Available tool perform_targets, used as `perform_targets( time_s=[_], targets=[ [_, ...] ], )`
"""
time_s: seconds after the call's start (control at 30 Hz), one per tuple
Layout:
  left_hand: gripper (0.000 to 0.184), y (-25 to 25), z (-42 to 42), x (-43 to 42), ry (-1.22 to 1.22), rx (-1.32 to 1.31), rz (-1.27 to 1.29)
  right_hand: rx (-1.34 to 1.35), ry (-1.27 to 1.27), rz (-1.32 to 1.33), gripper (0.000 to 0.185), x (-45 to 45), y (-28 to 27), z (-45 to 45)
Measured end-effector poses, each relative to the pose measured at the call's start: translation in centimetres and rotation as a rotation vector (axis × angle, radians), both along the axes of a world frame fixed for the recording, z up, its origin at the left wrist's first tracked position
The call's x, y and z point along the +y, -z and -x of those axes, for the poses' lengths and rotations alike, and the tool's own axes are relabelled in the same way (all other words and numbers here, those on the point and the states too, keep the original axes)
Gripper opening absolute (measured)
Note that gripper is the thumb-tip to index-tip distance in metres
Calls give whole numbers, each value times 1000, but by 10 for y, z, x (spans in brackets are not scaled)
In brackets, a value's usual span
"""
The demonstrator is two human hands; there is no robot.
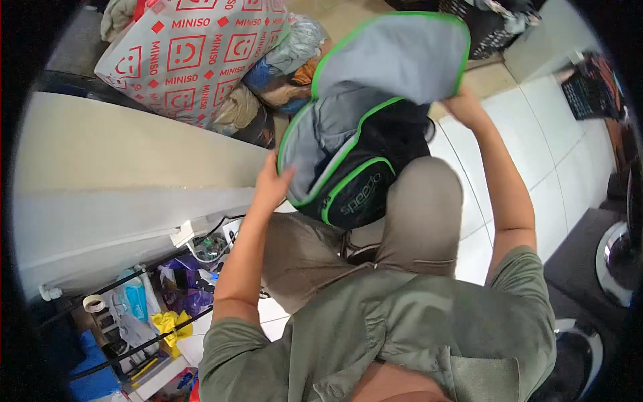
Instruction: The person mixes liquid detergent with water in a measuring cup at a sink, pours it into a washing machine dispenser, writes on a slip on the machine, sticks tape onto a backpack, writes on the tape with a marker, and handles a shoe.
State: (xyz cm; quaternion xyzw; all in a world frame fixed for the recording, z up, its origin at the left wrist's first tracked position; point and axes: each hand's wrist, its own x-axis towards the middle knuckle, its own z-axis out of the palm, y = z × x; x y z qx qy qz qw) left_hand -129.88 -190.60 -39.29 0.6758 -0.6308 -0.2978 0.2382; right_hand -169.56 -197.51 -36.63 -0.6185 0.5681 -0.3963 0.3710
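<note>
A black backpack with green trim and grey lining stands between my knees, its top flap lifted back so the grey inside shows. Upside-down "speedo" lettering marks its front pocket. My left hand grips the left rim of the bag's opening, thumb over the edge. At the flap's right corner, my right hand has its fingers closed on the green-edged fabric; the fingertips are partly hidden behind it. What lies deep in the bag cannot be made out.
A large MINISO bag and stuffed plastic bags sit beyond the low wall. Black baskets stand at the back. A cluttered rack is at lower left, dark round-fronted equipment at right. White tiles cover the floor.
</note>
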Motion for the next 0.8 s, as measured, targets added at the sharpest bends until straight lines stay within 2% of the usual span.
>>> perform_targets(
  time_s=[0.03,0.07,0.1,0.13,0.2,0.23,0.27,0.3,0.33,0.4,0.47,0.5,0.53,0.57,0.6,0.63,0.67,0.73,0.77,0.8],
  targets=[
    [43,9,-6,25,17,-6,-5,154,-162,150,31,13,4,0],
    [43,24,-15,49,269,65,-40,307,-327,295,33,26,9,0],
    [42,21,-19,60,519,133,-69,461,-453,266,28,44,-2,-6],
    [42,14,-29,62,530,123,-70,522,-539,159,20,63,-12,-14],
    [38,-20,-40,41,534,-39,-696,447,-600,110,16,90,-25,-17],
    [36,-19,-46,20,334,-43,-524,440,-590,113,16,102,-23,-17],
    [34,-15,-46,-4,137,-49,-354,355,-618,223,17,115,-18,-17],
    [36,-28,-29,-22,155,93,-202,273,-641,339,18,126,-14,-18],
    [37,-47,-3,-36,172,241,-52,277,-615,343,19,145,-14,-26],
    [37,-83,71,-50,384,251,-43,308,-518,438,18,171,-2,-41],
    [45,-88,130,-55,748,18,-27,290,-405,434,16,189,10,-57],
    [49,-86,153,-55,882,-112,-4,434,-328,444,19,196,20,-62],
    [52,-84,173,-57,1018,-244,19,429,-322,444,19,202,28,-68],
    [52,-82,190,-64,1024,-250,21,384,-300,456,17,206,35,-73],
    [64,-80,205,-75,934,-130,-77,339,-278,465,16,210,36,-75],
    [76,-78,216,-86,840,-12,-179,479,-381,363,17,219,37,-75],
    [90,-78,224,-99,877,40,-349,473,-372,360,17,224,45,-76],
    [100,-81,238,-82,1088,-587,-309,652,-408,372,17,228,65,-77],
    [107,-76,237,-68,1215,-665,-208,734,-290,445,20,228,61,-74],
    [95,-70,236,-57,1273,-650,-147,735,-288,443,20,224,55,-65]
  ],
)
